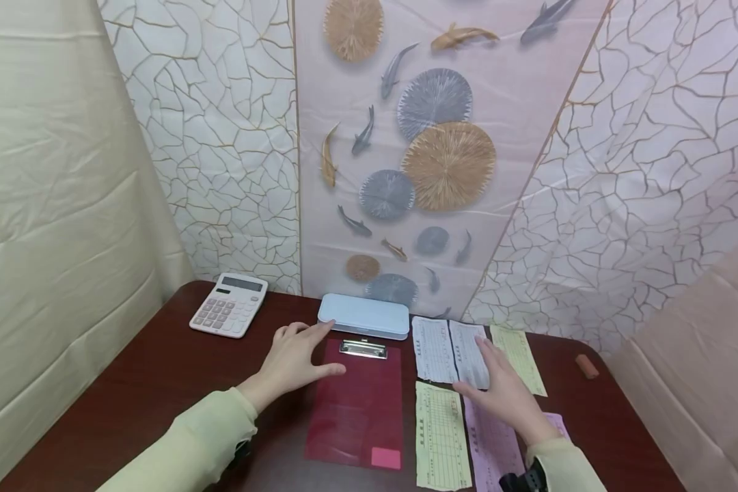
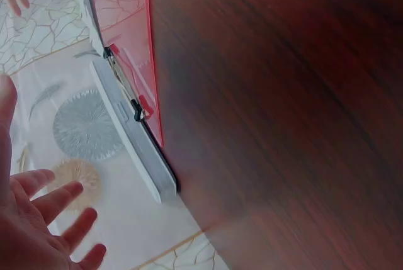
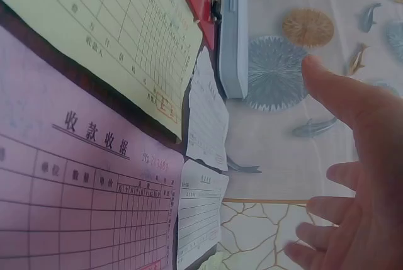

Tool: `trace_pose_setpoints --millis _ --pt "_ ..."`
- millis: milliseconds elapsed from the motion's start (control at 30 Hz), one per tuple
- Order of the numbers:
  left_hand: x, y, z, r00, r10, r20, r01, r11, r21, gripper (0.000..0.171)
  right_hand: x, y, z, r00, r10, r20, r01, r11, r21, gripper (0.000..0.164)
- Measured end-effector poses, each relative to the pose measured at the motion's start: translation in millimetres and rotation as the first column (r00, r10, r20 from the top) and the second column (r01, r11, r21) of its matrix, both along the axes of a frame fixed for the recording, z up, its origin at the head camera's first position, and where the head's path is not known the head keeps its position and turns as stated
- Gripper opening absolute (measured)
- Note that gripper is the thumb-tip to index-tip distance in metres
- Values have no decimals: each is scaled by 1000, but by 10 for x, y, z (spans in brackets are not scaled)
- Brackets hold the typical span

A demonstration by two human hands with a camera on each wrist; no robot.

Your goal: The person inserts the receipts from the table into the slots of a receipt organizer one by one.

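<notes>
My left hand (image 1: 292,361), fingers spread and holding nothing, is over the upper left edge of a clear red clipboard (image 1: 357,410) with a metal clip (image 1: 363,349). Just behind the clip lies a light blue flat case (image 1: 364,314). My right hand (image 1: 503,386) hovers with spread fingers above paper receipt slips and holds nothing. Around it are two white slips (image 1: 434,350), a yellow-green slip (image 1: 443,437) beside the clipboard, another yellow-green slip (image 1: 519,355) farther back, and pink slips (image 1: 490,444) partly hidden under the hand and forearm.
A white calculator (image 1: 230,305) lies at the back left of the dark wooden table (image 1: 160,383). Near the right edge is a small reddish-brown block (image 1: 587,366). Patterned cloth (image 1: 234,137) hangs right behind the table, with plain curtain (image 1: 55,205) on the left.
</notes>
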State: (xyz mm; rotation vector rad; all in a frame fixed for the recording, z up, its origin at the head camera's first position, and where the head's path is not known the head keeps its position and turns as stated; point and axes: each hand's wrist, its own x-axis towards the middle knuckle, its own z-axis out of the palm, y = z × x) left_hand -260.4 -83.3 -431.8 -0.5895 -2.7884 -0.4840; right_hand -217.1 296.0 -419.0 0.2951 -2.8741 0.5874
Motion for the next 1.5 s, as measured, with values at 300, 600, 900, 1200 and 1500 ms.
trace_pose_setpoints --millis 300,600,900,1200,1500 --pt "-142 192 -99 998 -59 7 59 998 18 71 -198 -35 -56 999 25 40 -24 1000 -16 93" --pt "-357 364 -167 987 -156 -23 157 987 41 54 -468 -126 -105 997 76 -10 -76 997 -13 80" --pt "-529 566 -300 977 -205 61 198 974 111 37 -675 -146 -194 997 77 -9 -78 997 -26 66" --pt "-669 722 -384 976 -214 42 213 977 18 19 -951 -178 -288 994 49 93 -50 999 3 61" --pt "-785 751 -368 980 -180 87 181 983 -3 23 -1193 -171 -333 990 29 139 -34 999 36 55"
